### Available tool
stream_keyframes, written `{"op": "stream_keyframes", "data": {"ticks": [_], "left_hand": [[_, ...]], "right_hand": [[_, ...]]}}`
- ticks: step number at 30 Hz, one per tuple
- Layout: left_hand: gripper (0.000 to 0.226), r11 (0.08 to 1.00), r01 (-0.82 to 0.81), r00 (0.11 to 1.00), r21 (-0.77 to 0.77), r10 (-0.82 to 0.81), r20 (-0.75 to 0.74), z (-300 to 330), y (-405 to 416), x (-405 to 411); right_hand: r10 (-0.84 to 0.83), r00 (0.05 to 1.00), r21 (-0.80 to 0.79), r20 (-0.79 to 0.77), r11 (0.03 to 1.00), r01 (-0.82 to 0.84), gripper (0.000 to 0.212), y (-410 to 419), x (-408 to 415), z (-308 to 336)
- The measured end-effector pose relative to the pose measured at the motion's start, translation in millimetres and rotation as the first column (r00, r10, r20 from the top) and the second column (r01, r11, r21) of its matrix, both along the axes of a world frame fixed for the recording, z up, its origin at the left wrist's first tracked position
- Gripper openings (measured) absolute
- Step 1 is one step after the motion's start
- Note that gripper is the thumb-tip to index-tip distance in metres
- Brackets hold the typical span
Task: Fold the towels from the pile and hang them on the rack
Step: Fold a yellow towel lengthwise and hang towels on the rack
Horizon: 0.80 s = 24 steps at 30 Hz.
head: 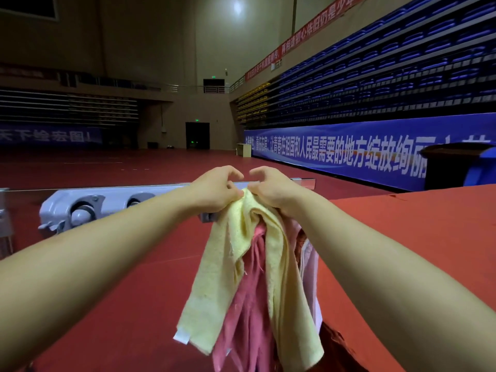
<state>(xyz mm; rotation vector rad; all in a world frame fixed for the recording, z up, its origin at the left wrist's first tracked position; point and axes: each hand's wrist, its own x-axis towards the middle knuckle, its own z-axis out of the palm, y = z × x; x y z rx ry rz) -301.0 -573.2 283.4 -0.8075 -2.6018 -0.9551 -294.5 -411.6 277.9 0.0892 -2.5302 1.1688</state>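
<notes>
Two bare forearms, no sleeves, unadorned fingers (236, 174)

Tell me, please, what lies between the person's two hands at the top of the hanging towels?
In the head view, the bunched top of the yellow towel lies between the left hand and right hand; both pinch it.

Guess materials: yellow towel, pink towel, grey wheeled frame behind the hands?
Yellow towel: looks like cotton terry, matte, nubby pile, white sewn tag at a corner.
Pink towel: similar soft looped cloth, limp folds.
Grey wheeled frame: probably painted metal or moulded plastic, smooth with a slight sheen; can't tell which.
</notes>
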Motion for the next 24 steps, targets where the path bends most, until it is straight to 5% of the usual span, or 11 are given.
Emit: {"op": "stream_keyframes", "data": {"ticks": [4, 9, 13, 17, 21, 24], "left_hand": [[0.037, 0.994, -0.030, 0.993, -0.106, 0.018, -0.114, -7, 11, 3], [0.036, 0.984, -0.121, 0.962, -0.131, 0.084, -0.259, -7, 16, 10], [0.035, 0.997, -0.076, 0.969, -0.012, 0.071, -0.235, -11, 15, 18], [0.030, 0.998, -0.038, 0.990, 0.045, 0.043, -0.136, -22, 14, 22], [0.034, 0.997, -0.045, 0.987, -0.061, 0.035, -0.156, -21, 15, 23], [0.036, 0.995, -0.022, 0.994, -0.101, 0.011, -0.111, -16, 16, 23]], "right_hand": [[-0.033, 0.999, 0.329, -0.003, 0.944, 0.033, 0.056, 9, 7, 14], [-0.073, 0.992, 0.438, -0.100, 0.892, 0.110, 0.058, 21, 26, 4], [-0.059, 0.967, 0.374, -0.250, 0.915, 0.153, 0.047, 18, 45, -8], [-0.068, 0.994, 0.251, -0.082, 0.964, 0.087, 0.051, 8, 53, -23], [-0.070, 0.998, 0.133, -0.005, 0.989, 0.070, 0.078, 3, 56, -27], [0.015, 0.998, -0.013, 0.060, 1.000, -0.014, 0.074, 5, 56, -32]]}}
